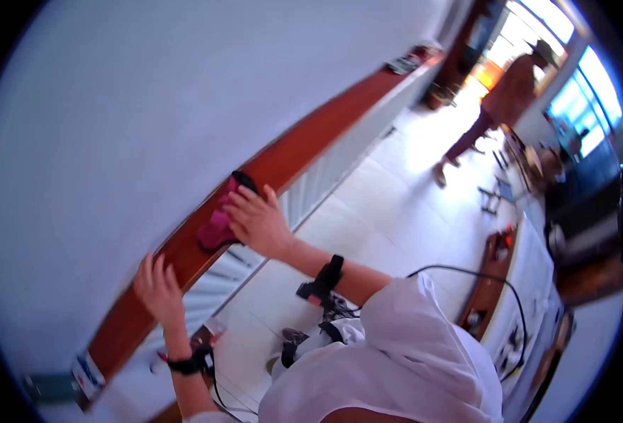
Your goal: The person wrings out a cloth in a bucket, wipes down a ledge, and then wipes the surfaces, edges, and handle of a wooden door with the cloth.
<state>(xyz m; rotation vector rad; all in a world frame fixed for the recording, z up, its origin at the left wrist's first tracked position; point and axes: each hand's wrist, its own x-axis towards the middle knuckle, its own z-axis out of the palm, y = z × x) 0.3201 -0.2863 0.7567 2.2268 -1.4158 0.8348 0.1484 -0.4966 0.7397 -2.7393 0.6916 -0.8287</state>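
Note:
A brown wooden ledge (294, 149) runs along the wall above a white radiator. On it lies a soft-looking pink item with a black end (216, 227); its exact kind is hard to make out. My right hand (260, 224) is over the item's near side, fingers outstretched, the fingertips touching or just above it. Lower on the ledge, my left hand (160, 290) has its fingers extended at the wood, with nothing seen in it. Both wrists wear black straps.
Small objects (411, 60) lie at the ledge's far end, and a green and white box (64, 384) at its near end. A person (505, 99) stands by the bright window. A low cabinet (512, 282) and a cable (466, 271) are to my right.

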